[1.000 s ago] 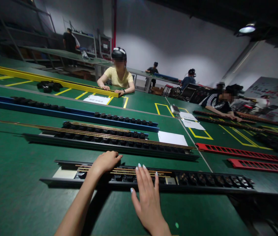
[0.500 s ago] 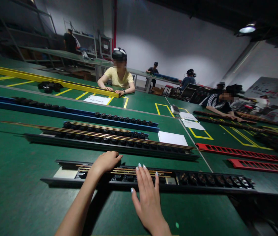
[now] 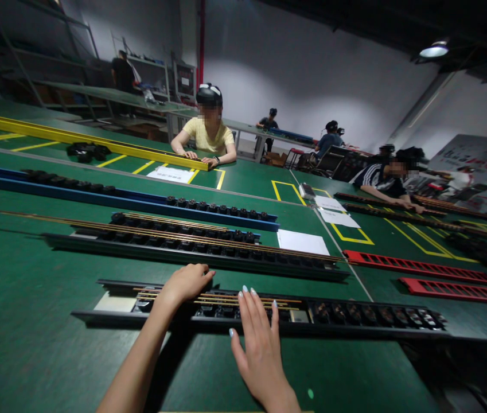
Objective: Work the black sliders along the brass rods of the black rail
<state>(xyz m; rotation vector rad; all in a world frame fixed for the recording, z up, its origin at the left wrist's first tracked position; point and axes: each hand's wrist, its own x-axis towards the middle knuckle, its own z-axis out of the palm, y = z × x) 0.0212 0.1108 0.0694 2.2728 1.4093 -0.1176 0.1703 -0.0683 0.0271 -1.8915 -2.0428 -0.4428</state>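
Left hand (image 3: 185, 284) lay curled, palm down, on the brass rods (image 3: 221, 299) in the black rail (image 3: 355, 321), near the table's (image 3: 32, 321) front edge. Right hand (image 3: 258, 338) lay flat, fingers spread, on the same rail, gripping nothing. Bare green room before the rail. White sheets (image 3: 302, 242) beyond; writing unreadable.

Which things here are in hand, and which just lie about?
In hand: near black rail; brass strips on it; left hand and right hand resting flat on them.
Lying about: second black rail; blue rail; red rails; white paper.
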